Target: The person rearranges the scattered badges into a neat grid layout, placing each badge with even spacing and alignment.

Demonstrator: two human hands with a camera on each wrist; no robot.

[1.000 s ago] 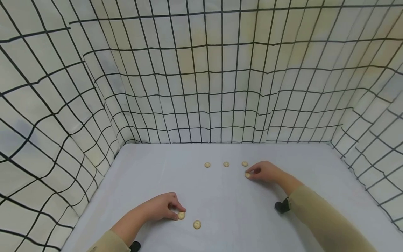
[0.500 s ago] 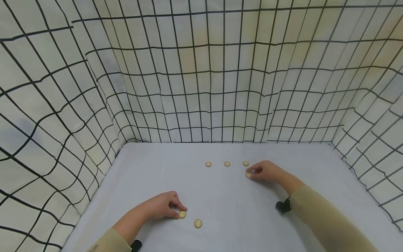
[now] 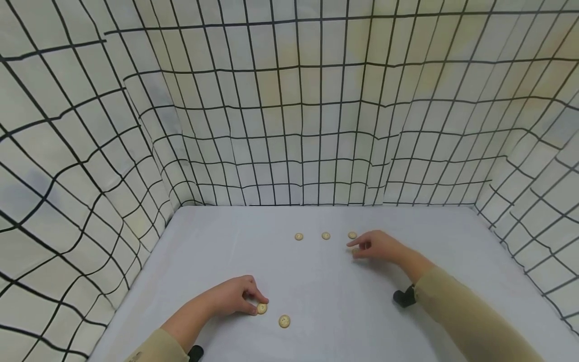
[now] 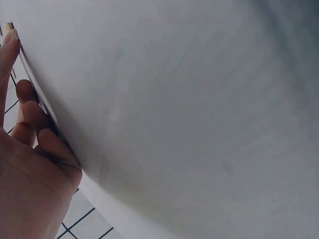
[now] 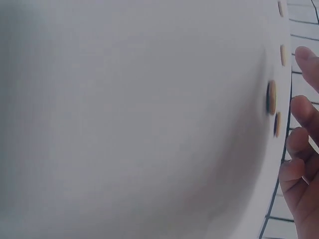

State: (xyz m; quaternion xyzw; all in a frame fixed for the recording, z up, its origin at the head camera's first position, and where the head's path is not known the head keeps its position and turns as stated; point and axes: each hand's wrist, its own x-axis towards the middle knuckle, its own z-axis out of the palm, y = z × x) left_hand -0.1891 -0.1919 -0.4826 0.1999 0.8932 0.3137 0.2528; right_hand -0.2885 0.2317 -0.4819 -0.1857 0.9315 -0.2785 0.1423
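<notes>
My left hand [image 3: 232, 296] pinches a small round cream disc [image 3: 262, 308] between thumb and forefinger, low over the white table. It has a dark mark in its middle. Right beside it, a matching disc [image 3: 284, 321] lies flat. At the far right my right hand [image 3: 377, 246] hovers with thumb and forefinger parted. Under these fingers rests another disc [image 5: 271, 97], mostly hidden in the head view; the right wrist view shows it apart from the fingertips. Just beyond lies the rightmost disc [image 3: 352, 235] of a short row.
Two more cream discs, the middle one [image 3: 326, 236] and the left one [image 3: 299, 237], continue that back row. White walls with a black grid [image 3: 289, 120] enclose the table [image 3: 217, 241] at the back and sides. A black wrist device [image 3: 404, 297] sits below the right sleeve.
My right hand has let go of its disc, its thumb and forefinger now spread apart. The left hand keeps its pinch on the other disc in the same place.
</notes>
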